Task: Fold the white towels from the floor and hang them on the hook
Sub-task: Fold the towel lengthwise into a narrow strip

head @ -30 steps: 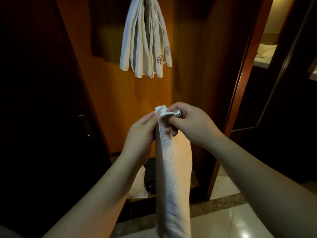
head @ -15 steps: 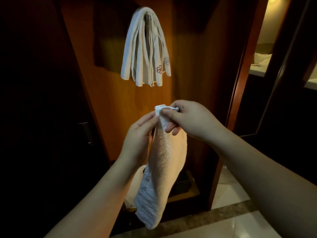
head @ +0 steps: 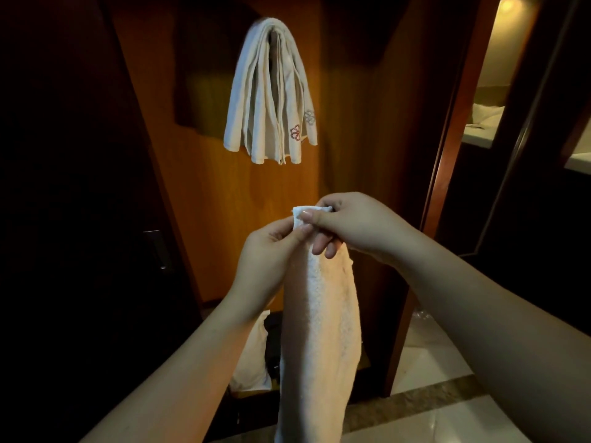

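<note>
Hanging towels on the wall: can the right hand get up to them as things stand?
Probably yes: nothing lies between the right hand and the hanging towels above, though it pinches the folded towel with the left hand.

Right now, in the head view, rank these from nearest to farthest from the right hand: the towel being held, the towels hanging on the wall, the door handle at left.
1. Held towel: pinched at its top end by the right hand, hanging straight down.
2. Hanging towels: draped up on the wooden panel, above and left of the hand.
3. Door handle: far left, in the dark.
</note>
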The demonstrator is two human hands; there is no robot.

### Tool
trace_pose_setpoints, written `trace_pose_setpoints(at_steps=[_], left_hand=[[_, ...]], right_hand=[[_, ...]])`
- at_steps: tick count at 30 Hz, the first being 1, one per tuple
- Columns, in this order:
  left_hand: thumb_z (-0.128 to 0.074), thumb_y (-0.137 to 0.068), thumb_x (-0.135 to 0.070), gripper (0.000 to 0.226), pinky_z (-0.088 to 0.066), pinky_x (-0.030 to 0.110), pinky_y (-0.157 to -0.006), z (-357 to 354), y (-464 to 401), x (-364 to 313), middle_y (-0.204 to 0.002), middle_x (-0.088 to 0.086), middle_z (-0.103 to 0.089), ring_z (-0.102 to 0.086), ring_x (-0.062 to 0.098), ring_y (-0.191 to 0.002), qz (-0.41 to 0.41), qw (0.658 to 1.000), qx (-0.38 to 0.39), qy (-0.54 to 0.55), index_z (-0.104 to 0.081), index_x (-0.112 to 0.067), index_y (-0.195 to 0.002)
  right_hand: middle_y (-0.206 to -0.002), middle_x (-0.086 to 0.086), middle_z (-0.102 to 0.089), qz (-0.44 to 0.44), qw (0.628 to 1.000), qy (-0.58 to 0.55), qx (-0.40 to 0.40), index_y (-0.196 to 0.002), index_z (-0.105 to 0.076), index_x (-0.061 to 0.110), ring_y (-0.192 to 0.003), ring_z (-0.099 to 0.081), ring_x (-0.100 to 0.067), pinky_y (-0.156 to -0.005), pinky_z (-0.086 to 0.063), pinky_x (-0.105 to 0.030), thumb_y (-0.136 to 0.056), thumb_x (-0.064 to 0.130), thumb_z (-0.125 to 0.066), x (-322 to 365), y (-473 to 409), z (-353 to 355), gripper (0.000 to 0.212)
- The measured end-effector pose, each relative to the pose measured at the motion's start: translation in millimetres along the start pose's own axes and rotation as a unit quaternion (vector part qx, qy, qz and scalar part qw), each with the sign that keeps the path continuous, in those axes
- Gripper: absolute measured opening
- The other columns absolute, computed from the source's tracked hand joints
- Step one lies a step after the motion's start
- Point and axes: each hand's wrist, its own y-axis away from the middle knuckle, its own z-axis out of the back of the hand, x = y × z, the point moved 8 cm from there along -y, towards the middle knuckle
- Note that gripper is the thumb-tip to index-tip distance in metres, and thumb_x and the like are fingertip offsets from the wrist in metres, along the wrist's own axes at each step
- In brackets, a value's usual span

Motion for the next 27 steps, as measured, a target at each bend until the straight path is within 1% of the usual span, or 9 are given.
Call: trace_pose_setpoints(at_steps=[4, 7, 10, 14, 17, 20, 22, 24, 27], left_hand=[[-0.065, -0.095, -0.027, 0.023, -0.055, 0.022, -0.076, 4.0, -4.6, 8.7, -0.103, 0.002, -0.077, -0.072, 0.017, -0.099, 0.043, 0.993, 0.004, 0.109, -0.077, -0.016, -0.111], [-0.068, -0.085, -0.024, 0.027, -0.056, 0.025, -0.071, 4.9, -9.3, 9.0, -0.099, 0.009, -0.077, -0.073, 0.020, -0.091, 0.057, 0.985, 0.027, 0.161, -0.077, -0.009, -0.106], [-0.068, -0.085, -0.022, 0.026, -0.055, 0.023, -0.073, 3.4, -11.9, 7.8, -0.101, 0.010, -0.077, -0.073, 0.021, -0.093, 0.050, 0.985, 0.069, 0.147, -0.077, -0.008, -0.105], [-0.068, -0.088, -0.024, 0.021, -0.055, 0.023, -0.077, 3.8, -13.7, 7.3, -0.104, 0.009, -0.077, -0.072, 0.021, -0.099, 0.032, 0.986, 0.095, 0.132, -0.080, -0.016, -0.103], [-0.070, -0.088, -0.026, 0.020, -0.056, 0.023, -0.077, 6.2, -15.7, 8.1, -0.105, 0.007, -0.077, -0.073, 0.020, -0.100, 0.012, 0.989, 0.098, 0.111, -0.080, -0.020, -0.104], [-0.076, -0.079, -0.040, 0.025, -0.056, 0.022, -0.075, 31.9, -22.8, 8.3, -0.102, 0.001, -0.078, -0.073, 0.015, -0.096, 0.004, 0.990, 0.036, 0.133, -0.081, -0.029, -0.100], [-0.082, -0.073, -0.050, 0.034, -0.056, 0.022, -0.074, 51.4, -28.0, 9.3, -0.102, 0.000, -0.078, -0.073, 0.015, -0.096, 0.004, 0.990, 0.011, 0.142, -0.081, -0.030, -0.100], [-0.082, -0.072, -0.055, 0.041, -0.056, 0.023, -0.074, 61.5, -31.1, 11.7, -0.104, 0.001, -0.077, -0.073, 0.017, -0.098, 0.005, 0.991, 0.015, 0.135, -0.081, -0.028, -0.102], [-0.082, -0.072, -0.055, 0.042, -0.056, 0.024, -0.072, 68.5, -33.6, 17.5, -0.102, 0.003, -0.078, -0.073, 0.017, -0.095, 0.015, 0.991, 0.003, 0.134, -0.081, -0.024, -0.101]], right_hand=[[-0.066, 0.002, -0.072, -0.012, 0.995, 0.014, 0.094, -0.100, -0.065, 0.024, -0.052, -0.062, -0.009, -0.047, -0.045, -0.016, -0.098, 0.048, -0.058, -7.4, -0.5, 0.6, 0.026], [-0.064, 0.010, -0.069, 0.011, 0.976, 0.116, 0.185, -0.098, -0.062, 0.033, -0.054, -0.062, -0.004, -0.053, -0.048, -0.020, -0.094, 0.039, -0.066, -12.3, 4.1, 0.7, 0.009], [-0.079, 0.019, -0.065, 0.044, 0.947, 0.239, 0.210, -0.103, -0.058, 0.045, -0.071, -0.057, 0.010, -0.064, -0.040, -0.016, -0.092, 0.044, -0.067, -14.9, 5.4, 3.1, 0.014], [-0.098, 0.014, -0.052, 0.087, 0.926, 0.286, 0.232, -0.094, -0.052, 0.053, -0.092, -0.050, -0.002, -0.077, -0.041, -0.024, -0.094, 0.048, -0.064, -18.5, 5.1, 2.7, 0.013], [-0.101, 0.018, -0.042, 0.111, 0.925, 0.293, 0.216, -0.087, -0.053, 0.052, -0.098, -0.040, -0.004, -0.080, -0.037, -0.022, -0.094, 0.052, -0.061, -26.8, 0.8, 4.7, 0.010], [-0.115, 0.016, -0.037, 0.116, 0.908, 0.356, 0.185, -0.101, -0.066, 0.041, -0.106, -0.030, -0.005, -0.081, -0.029, -0.019, -0.094, 0.057, -0.056, -50.6, -3.9, 4.2, 0.020], [-0.129, 0.013, -0.036, 0.094, 0.913, 0.359, 0.172, -0.106, -0.069, 0.033, -0.113, -0.026, -0.004, -0.092, -0.032, -0.024, -0.094, 0.058, -0.055, -72.5, -3.9, 1.5, 0.031], [-0.138, 0.010, -0.035, 0.094, 0.921, 0.351, 0.142, -0.104, -0.070, 0.032, -0.124, -0.025, -0.009, -0.103, -0.032, -0.034, -0.094, 0.057, -0.056, -85.7, -3.9, -1.3, 0.030], [-0.141, 0.008, -0.037, 0.090, 0.930, 0.352, 0.060, -0.100, -0.066, 0.038, -0.128, -0.027, -0.012, -0.102, -0.031, -0.035, -0.094, 0.058, -0.054, -92.2, -9.3, 11.4, 0.024]])
